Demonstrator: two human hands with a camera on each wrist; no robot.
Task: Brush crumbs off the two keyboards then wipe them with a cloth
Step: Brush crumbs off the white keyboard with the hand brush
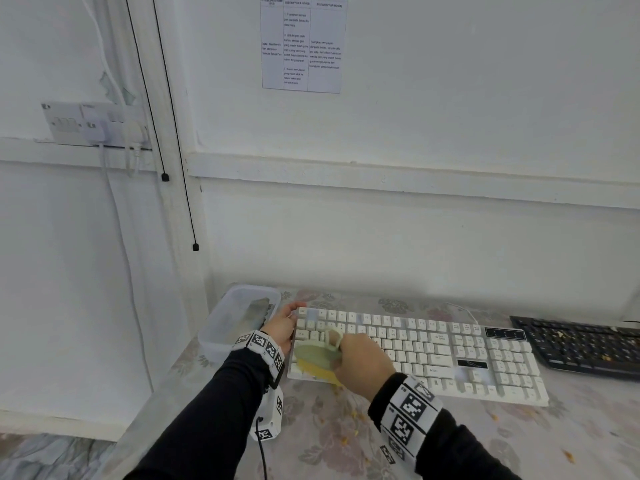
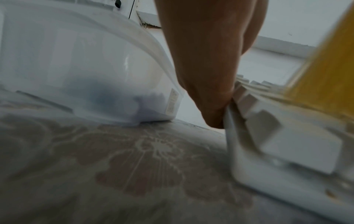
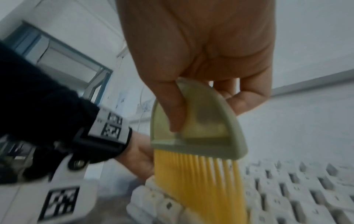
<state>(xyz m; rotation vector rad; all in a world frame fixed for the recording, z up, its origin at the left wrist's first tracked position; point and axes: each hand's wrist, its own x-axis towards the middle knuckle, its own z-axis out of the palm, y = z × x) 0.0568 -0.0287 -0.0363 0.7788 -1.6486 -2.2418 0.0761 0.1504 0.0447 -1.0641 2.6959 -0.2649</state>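
plastic tub (image 1: 221, 337) beside white kbd (image 1: 450, 355), black kbd (image 1: 581, 344) right

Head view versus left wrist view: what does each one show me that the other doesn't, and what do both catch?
Only the head view shows the black keyboard with crumbs on it, the right hand gripping the brush, and crumbs on the floral tablecloth.

Only the left wrist view shows the label on the plastic container.

Both show the left hand holding the white keyboard at its left end, and the yellow bristles on its keys.
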